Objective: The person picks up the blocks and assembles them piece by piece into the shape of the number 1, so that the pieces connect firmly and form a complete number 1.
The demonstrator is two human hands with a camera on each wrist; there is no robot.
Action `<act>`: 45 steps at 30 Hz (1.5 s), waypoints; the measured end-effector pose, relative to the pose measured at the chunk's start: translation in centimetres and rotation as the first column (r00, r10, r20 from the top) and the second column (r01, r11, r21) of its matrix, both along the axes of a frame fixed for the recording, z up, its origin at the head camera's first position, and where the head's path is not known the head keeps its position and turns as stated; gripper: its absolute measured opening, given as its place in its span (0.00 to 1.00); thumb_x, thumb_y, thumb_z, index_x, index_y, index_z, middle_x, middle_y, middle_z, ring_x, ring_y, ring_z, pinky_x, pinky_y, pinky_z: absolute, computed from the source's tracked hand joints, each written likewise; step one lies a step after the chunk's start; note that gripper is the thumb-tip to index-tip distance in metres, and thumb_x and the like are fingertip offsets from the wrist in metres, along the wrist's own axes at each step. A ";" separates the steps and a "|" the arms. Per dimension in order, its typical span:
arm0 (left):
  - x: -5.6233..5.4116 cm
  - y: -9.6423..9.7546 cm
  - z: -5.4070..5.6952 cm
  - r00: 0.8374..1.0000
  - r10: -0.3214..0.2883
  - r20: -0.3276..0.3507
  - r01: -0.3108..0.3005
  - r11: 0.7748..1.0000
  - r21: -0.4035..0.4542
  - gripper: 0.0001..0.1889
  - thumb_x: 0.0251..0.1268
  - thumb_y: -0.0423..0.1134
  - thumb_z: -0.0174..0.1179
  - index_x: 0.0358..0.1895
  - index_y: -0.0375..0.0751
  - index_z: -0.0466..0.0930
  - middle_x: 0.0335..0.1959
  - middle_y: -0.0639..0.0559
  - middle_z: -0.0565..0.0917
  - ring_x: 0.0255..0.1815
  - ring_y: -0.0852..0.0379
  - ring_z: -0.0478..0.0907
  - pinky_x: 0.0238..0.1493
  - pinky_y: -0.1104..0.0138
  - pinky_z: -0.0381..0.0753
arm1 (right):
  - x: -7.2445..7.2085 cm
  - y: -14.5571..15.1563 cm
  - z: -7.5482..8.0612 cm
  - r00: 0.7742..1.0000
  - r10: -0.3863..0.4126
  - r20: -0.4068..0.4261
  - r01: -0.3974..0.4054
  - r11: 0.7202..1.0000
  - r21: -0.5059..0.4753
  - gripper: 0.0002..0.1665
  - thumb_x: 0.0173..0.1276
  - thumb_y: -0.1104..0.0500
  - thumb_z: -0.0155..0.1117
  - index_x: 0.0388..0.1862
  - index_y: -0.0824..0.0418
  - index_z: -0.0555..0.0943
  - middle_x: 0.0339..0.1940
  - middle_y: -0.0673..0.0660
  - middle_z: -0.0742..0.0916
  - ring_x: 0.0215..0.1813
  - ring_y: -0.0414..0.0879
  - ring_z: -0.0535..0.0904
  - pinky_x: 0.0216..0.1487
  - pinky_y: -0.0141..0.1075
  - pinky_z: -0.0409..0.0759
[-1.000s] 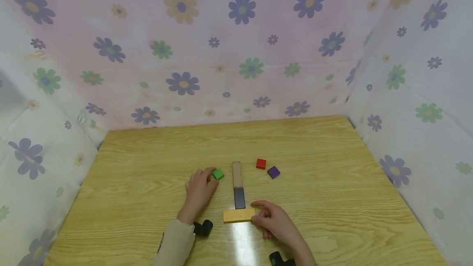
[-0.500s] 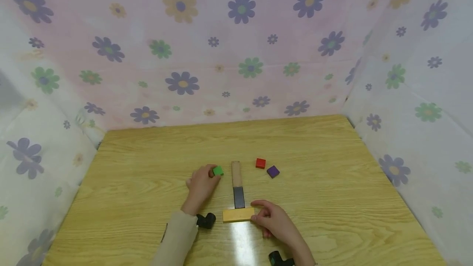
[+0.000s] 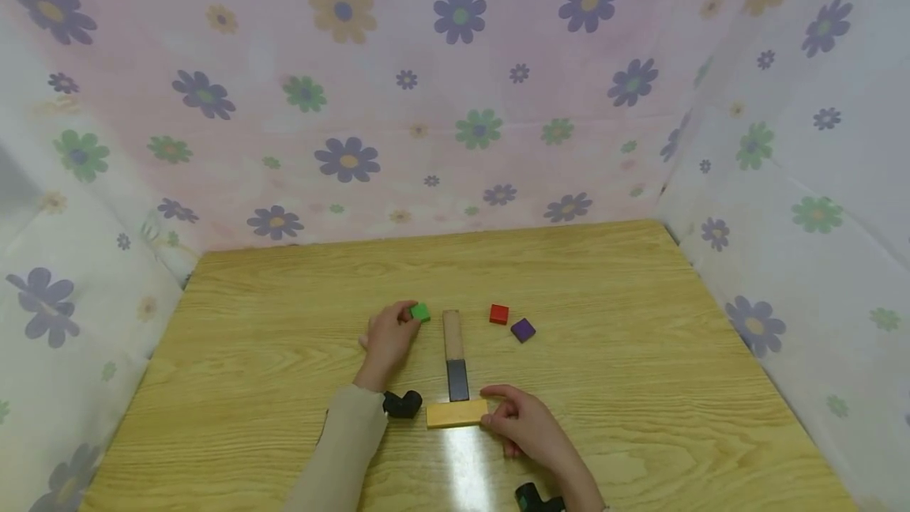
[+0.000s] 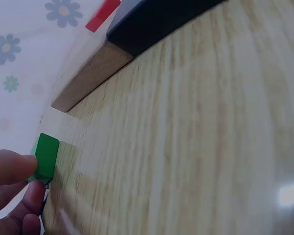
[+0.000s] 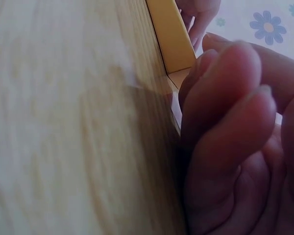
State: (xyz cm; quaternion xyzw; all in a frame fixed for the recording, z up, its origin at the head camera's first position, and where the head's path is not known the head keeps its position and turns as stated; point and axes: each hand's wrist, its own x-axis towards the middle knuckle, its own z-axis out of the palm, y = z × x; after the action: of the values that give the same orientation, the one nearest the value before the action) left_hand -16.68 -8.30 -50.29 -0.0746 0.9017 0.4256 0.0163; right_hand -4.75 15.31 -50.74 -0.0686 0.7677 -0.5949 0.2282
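My left hand (image 3: 387, 342) pinches a small green block (image 3: 421, 312) between thumb and finger at the left of the far end of a row of blocks. In the left wrist view the green block (image 4: 47, 156) is close to the wooden tabletop; whether it touches is unclear. That row has a tan block (image 3: 453, 336) end to end with a black block (image 3: 458, 381), meeting a yellow block (image 3: 456, 415) laid crosswise. My right hand (image 3: 526, 423) rests at the right end of the yellow block, its fingers loosely bent, fingertips at or touching that end.
A red block (image 3: 499, 314) and a purple block (image 3: 523, 329) lie right of the tan block. Black wrist-worn devices (image 3: 403, 404) show beside both forearms. Flower-printed cloth (image 3: 348, 160) encloses the wooden table (image 3: 604, 283) at the back and sides.
My left hand has closed on the green block and moved it away from me, toward the back of the table. The right hand and the other blocks stay in place.
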 end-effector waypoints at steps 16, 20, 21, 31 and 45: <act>-2.0 1.0 0.0 0.997 0.074 -0.013 -0.074 0.997 0.021 0.13 0.60 0.44 0.54 0.49 0.53 0.76 0.37 0.60 0.77 0.42 0.50 0.61 0.41 0.51 0.44 | -0.2 -0.1 -0.5 1.000 0.003 -0.025 -0.002 1.000 0.028 0.28 0.59 0.52 0.62 0.57 0.60 0.71 0.22 0.55 0.80 0.12 0.41 0.70 0.14 0.34 0.71; -2.5 1.2 -0.2 0.993 0.115 -0.009 -0.114 0.993 0.041 0.12 0.60 0.44 0.53 0.47 0.52 0.75 0.38 0.59 0.78 0.45 0.51 0.62 0.45 0.51 0.43 | -0.1 -0.2 -0.2 1.000 0.003 -0.024 -0.002 1.000 0.030 0.28 0.58 0.50 0.62 0.56 0.60 0.71 0.22 0.55 0.80 0.13 0.41 0.70 0.14 0.34 0.71; -2.6 1.3 -0.2 0.993 0.122 -0.010 -0.121 0.992 0.042 0.12 0.60 0.44 0.53 0.46 0.52 0.75 0.38 0.59 0.78 0.45 0.52 0.62 0.45 0.51 0.43 | -0.2 -0.2 -0.2 1.000 0.003 -0.024 -0.002 0.999 0.032 0.28 0.58 0.50 0.62 0.56 0.60 0.71 0.22 0.55 0.80 0.12 0.41 0.70 0.14 0.34 0.71; -3.5 1.4 0.3 0.996 0.087 0.026 -0.088 0.996 0.029 0.08 0.59 0.47 0.54 0.40 0.54 0.78 0.35 0.59 0.78 0.42 0.51 0.61 0.43 0.51 0.43 | -0.2 -0.4 0.3 1.000 -0.001 -0.019 0.002 0.998 0.057 0.27 0.59 0.52 0.62 0.56 0.60 0.71 0.22 0.56 0.80 0.12 0.41 0.70 0.14 0.35 0.71; -4.3 1.8 -0.1 0.996 0.075 0.039 -0.074 0.997 -0.021 0.09 0.58 0.52 0.55 0.37 0.57 0.81 0.34 0.60 0.79 0.40 0.50 0.61 0.42 0.52 0.45 | 0.0 -0.4 0.3 1.000 -0.016 -0.022 0.017 0.997 0.073 0.26 0.59 0.52 0.62 0.56 0.59 0.72 0.22 0.55 0.80 0.12 0.41 0.70 0.14 0.34 0.71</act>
State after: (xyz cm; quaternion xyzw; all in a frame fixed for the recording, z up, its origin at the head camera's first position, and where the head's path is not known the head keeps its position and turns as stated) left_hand -21.02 -6.46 -50.36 -0.1166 0.9020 0.4153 0.0175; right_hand -4.74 14.90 -50.40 -0.0601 0.7920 -0.5673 0.2175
